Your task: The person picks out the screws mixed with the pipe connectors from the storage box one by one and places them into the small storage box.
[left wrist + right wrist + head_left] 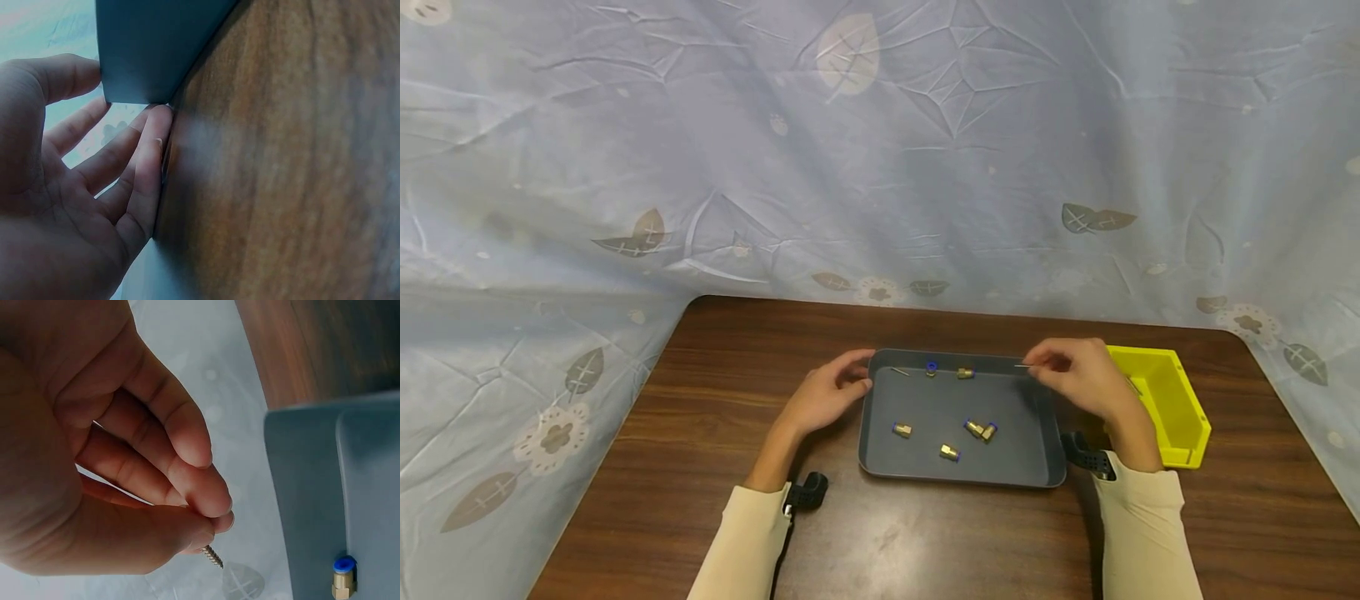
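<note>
My right hand (1078, 375) pinches a thin threaded screw (213, 557) between thumb and fingertips, over the far right corner of a grey tray (925, 400). The screw's threaded end sticks out past the fingertips. At the tray's far left corner, my left hand (826, 393) touches the outer wall with thumb and fingertips, fingers fairly straight. Several brass pneumatic fittings with blue collars lie in the tray: one fitting (931, 369) stands near the far wall, another fitting (966, 373) beside it, and others lie nearer. A second screw (899, 372) lies near the far left corner.
A yellow bin (1187, 417) stands right of the tray, partly behind my right forearm, with a thin screw-like piece (1133, 385) inside. Both stand on a brown wooden table (700, 433). A patterned cloth (880, 167) hangs behind the table and at its sides.
</note>
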The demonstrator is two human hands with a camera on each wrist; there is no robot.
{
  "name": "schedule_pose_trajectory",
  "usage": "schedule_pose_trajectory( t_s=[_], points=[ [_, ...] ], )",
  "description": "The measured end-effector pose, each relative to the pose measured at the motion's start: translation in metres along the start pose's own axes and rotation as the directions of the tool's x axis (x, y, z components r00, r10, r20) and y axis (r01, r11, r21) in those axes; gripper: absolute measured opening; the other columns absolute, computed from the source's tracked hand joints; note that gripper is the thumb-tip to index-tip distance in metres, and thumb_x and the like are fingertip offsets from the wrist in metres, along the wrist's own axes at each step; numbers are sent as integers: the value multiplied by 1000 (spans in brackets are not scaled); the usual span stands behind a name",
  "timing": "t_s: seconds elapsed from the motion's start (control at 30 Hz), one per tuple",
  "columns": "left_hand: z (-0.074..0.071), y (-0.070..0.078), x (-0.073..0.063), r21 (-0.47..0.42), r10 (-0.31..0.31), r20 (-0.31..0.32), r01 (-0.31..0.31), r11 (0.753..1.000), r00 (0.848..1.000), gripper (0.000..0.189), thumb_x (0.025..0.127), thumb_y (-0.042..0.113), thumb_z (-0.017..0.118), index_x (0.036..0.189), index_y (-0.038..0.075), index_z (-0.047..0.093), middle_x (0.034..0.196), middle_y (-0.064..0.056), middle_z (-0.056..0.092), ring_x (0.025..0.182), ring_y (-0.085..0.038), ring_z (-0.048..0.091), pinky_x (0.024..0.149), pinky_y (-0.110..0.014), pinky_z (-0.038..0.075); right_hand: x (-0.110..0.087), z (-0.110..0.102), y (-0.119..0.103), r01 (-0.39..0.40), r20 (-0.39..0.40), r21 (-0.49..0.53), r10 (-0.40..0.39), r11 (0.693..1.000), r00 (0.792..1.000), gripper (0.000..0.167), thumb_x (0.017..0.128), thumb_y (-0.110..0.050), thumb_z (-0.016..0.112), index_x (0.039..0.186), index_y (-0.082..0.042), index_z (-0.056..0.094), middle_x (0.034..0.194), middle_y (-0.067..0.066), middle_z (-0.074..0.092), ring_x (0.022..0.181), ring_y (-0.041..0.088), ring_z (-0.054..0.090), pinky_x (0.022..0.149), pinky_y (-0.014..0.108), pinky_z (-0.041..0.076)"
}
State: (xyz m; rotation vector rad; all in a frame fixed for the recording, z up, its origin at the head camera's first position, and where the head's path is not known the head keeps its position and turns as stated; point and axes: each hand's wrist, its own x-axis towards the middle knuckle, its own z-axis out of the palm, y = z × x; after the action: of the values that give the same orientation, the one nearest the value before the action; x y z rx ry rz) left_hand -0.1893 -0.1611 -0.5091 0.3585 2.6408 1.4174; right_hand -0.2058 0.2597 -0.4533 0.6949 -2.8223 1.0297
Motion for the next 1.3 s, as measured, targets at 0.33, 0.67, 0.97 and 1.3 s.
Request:
schedule_pose_trajectory(
  t_s=[0.33, 0.67, 0.97, 1.3],
  points=[
    [-1, 0, -1, -16, 16, -2, -16, 1000, 1000, 52, 106, 20, 71, 157, 18, 62, 128, -11, 78, 105, -25, 73, 96, -52, 55, -11, -13, 7, 15, -105, 3, -15, 1000, 994, 15, 94, 3, 83, 102, -10, 84, 90, -3, 79, 76, 14, 68, 70, 21, 54],
    [-1, 1, -1, -9, 5, -3, -5, 1000, 1000, 52, 107, 22, 71, 158, 19, 61, 130, -12, 77, 106, -26, 73, 96, -52, 55, -24, -27, 17, -8, -184, 32, 14, 999, 983, 12, 95, 1, 83, 104, -7, 84, 96, 6, 81, 74, 9, 65, 66, 16, 50],
    [0, 1, -1, -4, -2, -5, 2, 1000, 1000, 53, 107, 22, 71, 158, 19, 61, 131, -12, 77, 107, -26, 73, 98, -53, 55, -35, -39, 22, -56, -214, 24, 60, 998, 975, 12, 97, 0, 82, 107, -6, 85, 95, 9, 81, 75, 6, 67, 66, 16, 50],
    [-1, 4, -2, -8, 1, -4, -1, 1000, 1000, 52, 107, 23, 71, 158, 19, 61, 131, -12, 77, 109, -28, 73, 98, -55, 55, -48, -48, 33, -143, -249, 17, 143, 990, 958, 10, 100, -5, 81, 109, -6, 84, 100, 13, 81, 78, 3, 65, 67, 15, 50]
  ],
)
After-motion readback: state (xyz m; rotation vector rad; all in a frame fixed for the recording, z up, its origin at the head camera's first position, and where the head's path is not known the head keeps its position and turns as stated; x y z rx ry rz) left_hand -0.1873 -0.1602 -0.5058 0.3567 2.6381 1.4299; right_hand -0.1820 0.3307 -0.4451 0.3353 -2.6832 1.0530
